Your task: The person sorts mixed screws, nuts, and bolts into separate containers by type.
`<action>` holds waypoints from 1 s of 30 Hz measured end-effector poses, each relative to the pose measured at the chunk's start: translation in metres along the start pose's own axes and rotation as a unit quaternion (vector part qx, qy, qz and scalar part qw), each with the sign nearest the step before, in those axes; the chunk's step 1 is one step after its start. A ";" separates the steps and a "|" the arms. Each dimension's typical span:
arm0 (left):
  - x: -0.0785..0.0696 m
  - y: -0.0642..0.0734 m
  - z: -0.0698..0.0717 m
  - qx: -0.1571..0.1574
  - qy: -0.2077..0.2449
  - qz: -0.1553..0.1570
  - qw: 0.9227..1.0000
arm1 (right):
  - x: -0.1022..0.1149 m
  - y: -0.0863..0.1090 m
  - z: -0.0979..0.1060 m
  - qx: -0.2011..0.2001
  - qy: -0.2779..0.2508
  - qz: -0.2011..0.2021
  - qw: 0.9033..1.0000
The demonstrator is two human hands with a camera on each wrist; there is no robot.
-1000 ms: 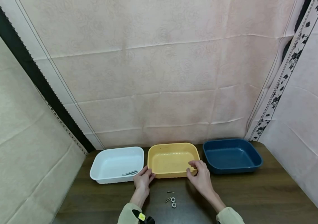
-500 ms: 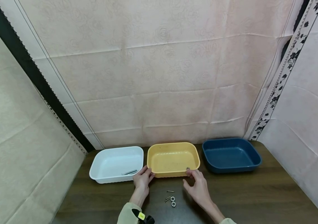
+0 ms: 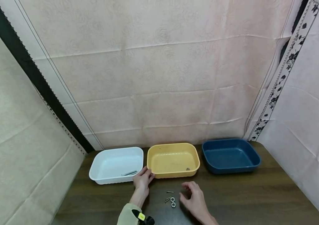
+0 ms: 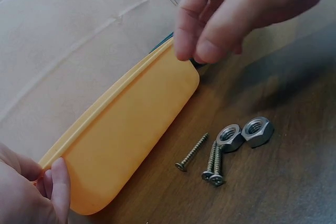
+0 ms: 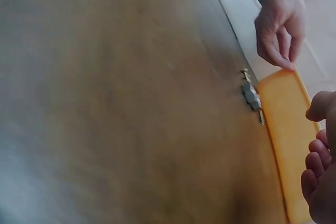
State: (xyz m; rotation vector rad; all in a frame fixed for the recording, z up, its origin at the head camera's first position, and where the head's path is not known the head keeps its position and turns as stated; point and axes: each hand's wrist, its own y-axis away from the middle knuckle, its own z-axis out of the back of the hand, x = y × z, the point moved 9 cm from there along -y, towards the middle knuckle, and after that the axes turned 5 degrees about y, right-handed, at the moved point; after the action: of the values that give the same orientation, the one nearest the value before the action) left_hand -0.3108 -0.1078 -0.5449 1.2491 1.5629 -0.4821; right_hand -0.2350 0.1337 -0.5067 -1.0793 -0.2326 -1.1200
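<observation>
My left hand (image 3: pixel 141 183) pinches the near left corner of the yellow tray (image 3: pixel 173 175) between thumb and fingers. Inside that tray, toward its near right, lies a small metal nut (image 3: pixel 188 169). My right hand (image 3: pixel 194 200) hovers in front of the tray with fingers loosely bent and apart, holding nothing. Just left of it on the table are two hex nuts; the left wrist view shows one nut (image 4: pixel 257 131) beside the other nut (image 4: pixel 230 137). Three screws lie close by: one single screw (image 4: pixel 192 152) and two side by side.
A white tray (image 3: pixel 100 182) stands left of the yellow one, with several thin metal pieces (image 3: pixel 129 173) inside. To the right stands a dark blue tray (image 3: pixel 232 171). Patterned cloth (image 3: pixel 176 78) hangs behind the wooden table (image 3: pixel 246 200) and at both sides.
My right hand has drawn back from over the yellow tray toward the loose nuts and screws. A nut now shows in the tray. The left hand keeps its hold at the corner.
</observation>
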 end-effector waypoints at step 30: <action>0.000 0.001 0.000 0.001 0.002 0.005 1.000 | 0.005 0.031 -0.039 0.116 0.032 -0.039 0.992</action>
State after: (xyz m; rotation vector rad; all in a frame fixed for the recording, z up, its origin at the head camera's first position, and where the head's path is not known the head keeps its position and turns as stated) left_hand -0.3104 -0.1074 -0.5443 1.2603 1.5592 -0.4752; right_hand -0.2212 0.1008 -0.5411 -0.8328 -0.3470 -1.1652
